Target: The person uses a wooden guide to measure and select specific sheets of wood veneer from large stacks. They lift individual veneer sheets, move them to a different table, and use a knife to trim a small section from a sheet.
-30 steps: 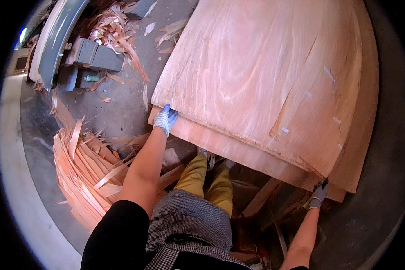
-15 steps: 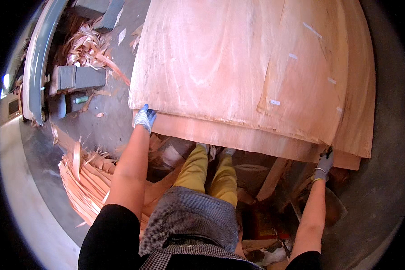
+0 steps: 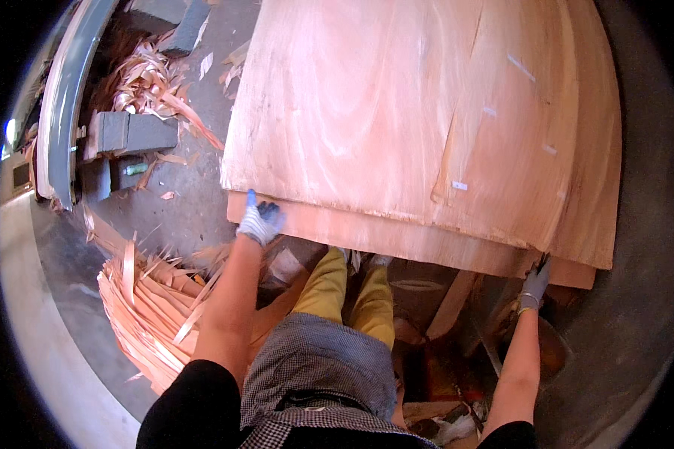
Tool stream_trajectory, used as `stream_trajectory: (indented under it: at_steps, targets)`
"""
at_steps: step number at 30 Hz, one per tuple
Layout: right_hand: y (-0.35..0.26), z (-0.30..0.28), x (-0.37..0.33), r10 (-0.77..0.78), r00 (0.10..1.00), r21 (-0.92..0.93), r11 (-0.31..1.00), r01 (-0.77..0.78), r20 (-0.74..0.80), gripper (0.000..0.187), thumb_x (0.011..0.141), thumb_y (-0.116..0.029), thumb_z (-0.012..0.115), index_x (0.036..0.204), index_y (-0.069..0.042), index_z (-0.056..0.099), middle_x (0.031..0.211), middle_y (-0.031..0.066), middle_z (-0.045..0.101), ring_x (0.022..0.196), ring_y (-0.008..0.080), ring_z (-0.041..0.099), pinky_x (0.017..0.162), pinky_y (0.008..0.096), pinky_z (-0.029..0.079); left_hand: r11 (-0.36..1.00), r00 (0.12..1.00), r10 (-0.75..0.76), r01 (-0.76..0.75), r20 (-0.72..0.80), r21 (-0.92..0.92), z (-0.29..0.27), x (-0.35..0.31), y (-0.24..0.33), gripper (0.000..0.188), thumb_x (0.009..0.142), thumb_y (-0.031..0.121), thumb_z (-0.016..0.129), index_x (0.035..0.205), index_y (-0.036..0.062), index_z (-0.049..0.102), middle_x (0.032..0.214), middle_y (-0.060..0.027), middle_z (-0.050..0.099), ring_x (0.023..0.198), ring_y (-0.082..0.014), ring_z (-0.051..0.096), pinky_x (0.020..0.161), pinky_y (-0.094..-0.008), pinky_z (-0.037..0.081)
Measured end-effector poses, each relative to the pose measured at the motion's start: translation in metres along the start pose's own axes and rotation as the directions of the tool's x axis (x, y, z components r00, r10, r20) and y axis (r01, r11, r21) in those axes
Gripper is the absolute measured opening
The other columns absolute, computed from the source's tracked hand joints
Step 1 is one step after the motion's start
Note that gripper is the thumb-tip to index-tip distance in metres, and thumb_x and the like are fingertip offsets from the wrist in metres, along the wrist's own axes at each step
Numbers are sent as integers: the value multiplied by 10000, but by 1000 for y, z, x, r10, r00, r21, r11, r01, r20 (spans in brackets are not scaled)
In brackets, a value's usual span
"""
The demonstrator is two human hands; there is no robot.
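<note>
While the left hand (image 3: 260,221), in a white glove with blue fingertips, meets the near edge of the lower sheet (image 3: 397,238), the right hand (image 3: 534,286), gloved in grey, has its fingers at the right end of that edge, by the upper sheet's corner. One left fingertip points up apart from the others, but with the blur I cannot tell whether that grip is closed; nor can I on the right.

Over by the grey block (image 3: 146,133), a small green bottle (image 3: 135,169) lies on its side, too small to show its contents.

And the upper sheet (image 3: 352,112): broad, thin, pinkish-tan wood with pale sweeping grain, a rough near edge, a long split (image 3: 445,165) right of centre and small white tape pieces (image 3: 459,185). It's stacked in front of the person, the lower one peeking out nearer the yellow trousers (image 3: 322,288). Left of those, a splintered bundle of strips (image 3: 146,299) sits on the floor (image 3: 153,217).
</note>
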State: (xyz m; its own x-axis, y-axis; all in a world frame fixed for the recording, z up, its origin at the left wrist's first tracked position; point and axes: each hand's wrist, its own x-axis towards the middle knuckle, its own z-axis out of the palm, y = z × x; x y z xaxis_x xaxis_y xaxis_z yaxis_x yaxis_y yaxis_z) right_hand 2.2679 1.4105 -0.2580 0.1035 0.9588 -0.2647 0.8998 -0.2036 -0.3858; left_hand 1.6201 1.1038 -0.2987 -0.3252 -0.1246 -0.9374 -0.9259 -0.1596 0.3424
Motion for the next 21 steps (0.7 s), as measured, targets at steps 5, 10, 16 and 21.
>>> stream_trajectory:
  at_steps: [5, 10, 16, 21]
  targets:
    - [-24, -18, -35, 57, 987, -195, 980, -26, 153, 536, 870, -19, 463, 1372, 5, 275, 1349, 172, 397, 1195, 265, 412, 989, 335, 320, 973, 973, -179, 197, 147, -120, 6, -5, -5, 706, 785, 519, 590, 1311, 97, 381, 1325, -86, 430, 1207, -217, 397, 1017, -443, 315]
    - [-83, -38, -85, 338, 907, -369, 900, -233, 251, 592, 833, -46, 535, 1365, 12, 281, 1343, 236, 377, 1221, 321, 385, 1015, 359, 306, 987, 969, -69, 101, 239, -122, 21, -20, -3, 584, 836, 341, 601, 1295, 59, 375, 1323, -90, 427, 1206, -274, 394, 1015, -450, 344]
    - [-22, -22, -114, 283, 866, -345, 928, -140, 411, 618, 755, -82, 618, 1302, 32, 356, 1209, 240, 502, 1077, 360, 506, 893, 387, 421, 995, 857, 47, 6, 513, -101, 38, -78, -4, 519, 846, 304, 606, 1258, 52, 415, 1292, -131, 444, 1199, -328, 396, 1021, -446, 329]
    - [14, -1, -106, 275, 814, -339, 935, -103, 512, 508, 717, -153, 671, 1157, 28, 493, 1093, 207, 579, 986, 360, 553, 827, 395, 450, 824, 980, 71, -163, 186, 543, 10, -87, -19, 863, 823, 529, 546, 1401, 21, 155, 1431, -160, 230, 1263, -295, 318, 1032, -437, 267]
